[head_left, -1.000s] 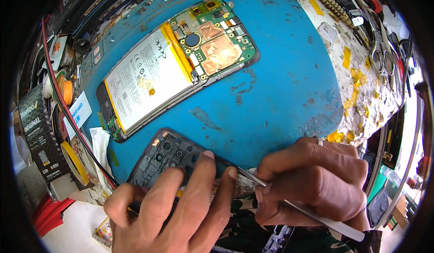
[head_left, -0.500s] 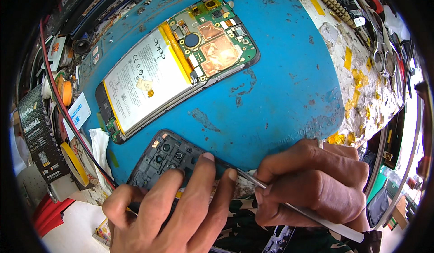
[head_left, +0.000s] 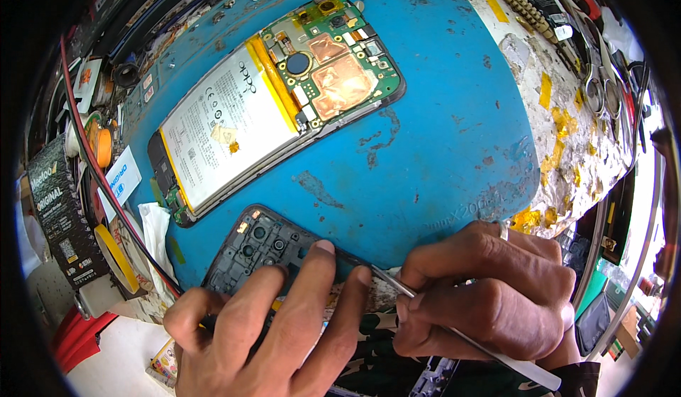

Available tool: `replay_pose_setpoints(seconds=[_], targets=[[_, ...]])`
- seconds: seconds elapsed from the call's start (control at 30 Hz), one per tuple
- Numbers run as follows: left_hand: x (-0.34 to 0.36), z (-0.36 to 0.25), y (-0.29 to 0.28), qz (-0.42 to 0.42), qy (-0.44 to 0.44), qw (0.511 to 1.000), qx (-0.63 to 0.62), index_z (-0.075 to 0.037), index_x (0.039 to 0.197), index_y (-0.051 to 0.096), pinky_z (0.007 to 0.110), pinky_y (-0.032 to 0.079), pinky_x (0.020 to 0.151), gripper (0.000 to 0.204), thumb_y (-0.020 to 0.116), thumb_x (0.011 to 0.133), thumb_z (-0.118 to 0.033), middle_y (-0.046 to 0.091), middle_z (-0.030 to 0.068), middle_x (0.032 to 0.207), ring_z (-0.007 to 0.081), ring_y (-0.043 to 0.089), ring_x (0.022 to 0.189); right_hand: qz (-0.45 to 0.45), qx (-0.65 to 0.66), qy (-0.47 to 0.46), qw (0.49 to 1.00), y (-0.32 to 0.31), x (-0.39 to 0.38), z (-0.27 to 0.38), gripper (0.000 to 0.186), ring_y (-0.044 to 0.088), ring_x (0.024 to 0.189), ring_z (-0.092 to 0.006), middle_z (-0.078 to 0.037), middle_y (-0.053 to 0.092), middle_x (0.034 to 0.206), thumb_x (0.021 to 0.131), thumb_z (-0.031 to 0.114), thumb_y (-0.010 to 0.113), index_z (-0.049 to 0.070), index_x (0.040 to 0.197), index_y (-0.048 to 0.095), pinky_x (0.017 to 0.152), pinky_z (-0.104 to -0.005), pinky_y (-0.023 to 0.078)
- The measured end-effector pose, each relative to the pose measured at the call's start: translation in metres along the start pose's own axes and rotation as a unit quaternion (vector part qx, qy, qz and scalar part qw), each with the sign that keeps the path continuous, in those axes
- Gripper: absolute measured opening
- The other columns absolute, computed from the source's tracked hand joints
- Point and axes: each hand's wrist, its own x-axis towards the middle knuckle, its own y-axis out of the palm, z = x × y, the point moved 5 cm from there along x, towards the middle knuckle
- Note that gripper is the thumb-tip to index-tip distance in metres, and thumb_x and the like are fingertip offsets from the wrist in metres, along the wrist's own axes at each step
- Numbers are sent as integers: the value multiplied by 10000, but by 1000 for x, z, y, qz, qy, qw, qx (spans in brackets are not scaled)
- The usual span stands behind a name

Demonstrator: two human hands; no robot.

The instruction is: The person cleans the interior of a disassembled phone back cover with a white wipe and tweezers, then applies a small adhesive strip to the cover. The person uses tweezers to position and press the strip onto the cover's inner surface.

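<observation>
My left hand (head_left: pixel 284 326) holds a dark grey phone back cover (head_left: pixel 234 249), its fingers spread over the inner face and the thumb at the left edge. Camera openings show at the cover's upper end; the lower part is hidden under the hand. In my right hand (head_left: pixel 489 290) is a slim metal pry tool (head_left: pixel 523 371), pinched like a pen. Its tip meets the cover's right edge, close to my left fingertips. Beyond both hands lies an opened phone (head_left: pixel 307 141), with a white battery (head_left: pixel 213 138) and a green circuit board (head_left: pixel 383 83) with copper-coloured patches exposed.
A worn blue mat (head_left: pixel 454 113) lies under the phone parts. Yellow tape rolls (head_left: pixel 117 258), a black box (head_left: pixel 60 216) and a red cable (head_left: pixel 96 166) crowd the left. Scissors (head_left: pixel 603 92) and other tools line the far right. Another phone part (head_left: pixel 434 377) sits below, near my lap.
My right hand and the pry tool have shifted slightly left and down, the tip staying at the cover's edge. My left hand keeps nearly the same place on the cover.
</observation>
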Motion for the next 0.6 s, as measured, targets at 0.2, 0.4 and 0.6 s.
replay_pose_setpoints(seconds=[0.2, 0.4, 0.6], targets=[[0, 0, 0, -8, 0, 1000, -3, -200, 1037, 762, 414, 356, 891, 212, 724, 828, -202, 669, 16, 1187, 200, 552, 1048, -32, 22, 11, 999, 2, 0, -2, 296, 658, 581, -150, -40, 683, 773, 684, 110, 887, 146, 827, 630, 518, -273, 498], [-1, 0, 1, -8, 5, 1000, -7, -194, 1044, 757, 411, 361, 878, 204, 707, 847, -181, 664, 27, 1187, 208, 551, 1044, -26, 40, 23, 999, 1, 0, -2, 291, 660, 575, -144, -35, 691, 770, 694, 94, 876, 153, 838, 631, 511, -269, 499], [-1, 0, 1, -7, 9, 1000, -6, -197, 1045, 755, 411, 362, 876, 198, 708, 853, -187, 664, 31, 1189, 211, 549, 1046, -34, 34, 9, 999, 1, -1, -3, 295, 662, 579, -146, -35, 692, 782, 689, 86, 877, 153, 834, 628, 510, -273, 504]])
